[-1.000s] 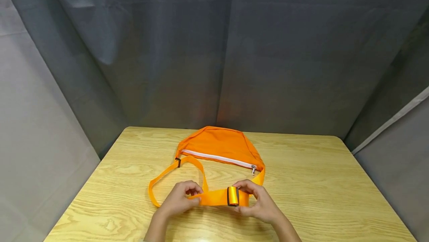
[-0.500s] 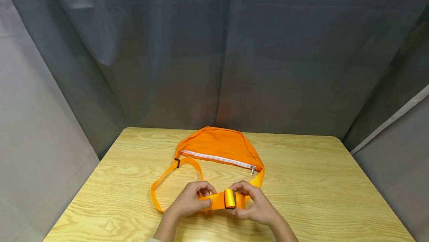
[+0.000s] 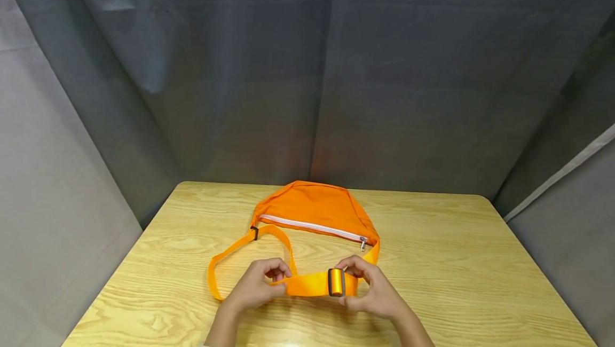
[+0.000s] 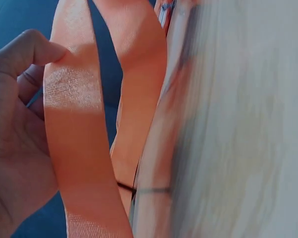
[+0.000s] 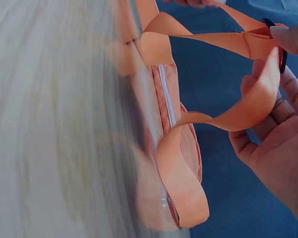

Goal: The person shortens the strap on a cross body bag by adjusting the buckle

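Note:
An orange waist bag (image 3: 312,205) with a white zipper lies on the table, its curved edge toward the back. From its ends runs a lighter orange strap (image 3: 306,285). My left hand (image 3: 257,285) pinches the strap between thumb and fingers, also seen in the left wrist view, where the strap (image 4: 79,134) hangs past the palm. My right hand (image 3: 372,289) holds the strap at a black slide buckle (image 3: 336,282), thumb at the buckle's edge in the right wrist view. A loop of strap lies to the left, near a small black ring (image 3: 255,233) at the bag's corner.
The light wood table (image 3: 456,261) extends on both sides of the bag. A dark grey curtain (image 3: 408,96) hangs behind the table's far edge, with pale grey panels (image 3: 57,203) at the sides. A metal zipper pull (image 3: 363,245) hangs at the bag's right end.
My left hand moved right toward the buckle with the strap, then back left, drawing the strap between the hands longer again. The buckle and right hand shifted slightly left, then right. The bag stayed in place.

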### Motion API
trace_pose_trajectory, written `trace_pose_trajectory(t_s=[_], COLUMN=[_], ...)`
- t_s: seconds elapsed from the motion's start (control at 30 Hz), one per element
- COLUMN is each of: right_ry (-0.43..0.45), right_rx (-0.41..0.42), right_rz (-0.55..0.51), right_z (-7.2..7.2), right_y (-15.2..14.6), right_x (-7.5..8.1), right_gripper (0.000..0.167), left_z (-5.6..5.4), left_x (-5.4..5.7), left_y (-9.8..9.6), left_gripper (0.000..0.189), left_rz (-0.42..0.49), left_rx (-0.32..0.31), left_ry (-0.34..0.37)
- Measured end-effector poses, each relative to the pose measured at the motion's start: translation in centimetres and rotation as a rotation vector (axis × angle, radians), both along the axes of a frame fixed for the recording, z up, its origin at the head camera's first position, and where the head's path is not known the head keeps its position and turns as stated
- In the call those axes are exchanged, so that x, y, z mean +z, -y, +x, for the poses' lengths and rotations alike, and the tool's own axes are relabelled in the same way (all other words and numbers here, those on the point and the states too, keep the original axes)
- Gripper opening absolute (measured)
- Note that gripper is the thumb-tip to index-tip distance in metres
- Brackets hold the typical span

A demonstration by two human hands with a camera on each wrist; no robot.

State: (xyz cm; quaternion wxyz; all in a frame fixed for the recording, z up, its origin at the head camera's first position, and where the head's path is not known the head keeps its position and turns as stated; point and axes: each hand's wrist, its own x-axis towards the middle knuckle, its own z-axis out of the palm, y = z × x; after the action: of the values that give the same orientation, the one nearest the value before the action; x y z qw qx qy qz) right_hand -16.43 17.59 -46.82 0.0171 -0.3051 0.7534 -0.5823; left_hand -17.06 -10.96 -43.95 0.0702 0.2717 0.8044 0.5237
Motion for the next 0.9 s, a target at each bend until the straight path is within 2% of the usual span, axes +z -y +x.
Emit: trace_pose_trajectory(t_s=[0.13, 0.37, 0.43, 0.53, 0.73, 0.9], right_ry=[-0.012, 0.01, 0.014, 0.013, -0.005, -0.021], right_rx=[-0.004, 0.003, 0.009, 0.017, 0.04, 0.025], right_rz=[0.022, 0.025, 0.012, -0.011, -0.04, 0.002], right_z=[-0.1, 0.1, 0.3, 0.5, 0.5, 0.4], right_y=[-0.3, -0.2, -0.1, 0.3, 1.2, 1.6], right_x=[0.0, -0.3, -0.3, -0.1, -0.3, -0.3], right_gripper=[0.048, 0.049, 0.049, 0.048, 0.045, 0.045], left_z=[-0.1, -1.2, -1.3, -1.2, -0.8, -0.3], left_x=[-0.2, -3.3, -3.6, -3.4, -2.7, -2.3], left_y=[0.8, 1.0, 0.7, -0.1, -2.2, -3.3], left_gripper=[0.018, 0.021, 0.02, 0.023, 0.035, 0.041], left_rz=[0.002, -0.002, 0.003, 0.002, 0.023, 0.055], left_rx=[0.009, 0.04, 0.05, 0.054, 0.019, -0.004], left_ry=[-0.02, -0.03, -0.049, -0.109, -0.27, -0.335])
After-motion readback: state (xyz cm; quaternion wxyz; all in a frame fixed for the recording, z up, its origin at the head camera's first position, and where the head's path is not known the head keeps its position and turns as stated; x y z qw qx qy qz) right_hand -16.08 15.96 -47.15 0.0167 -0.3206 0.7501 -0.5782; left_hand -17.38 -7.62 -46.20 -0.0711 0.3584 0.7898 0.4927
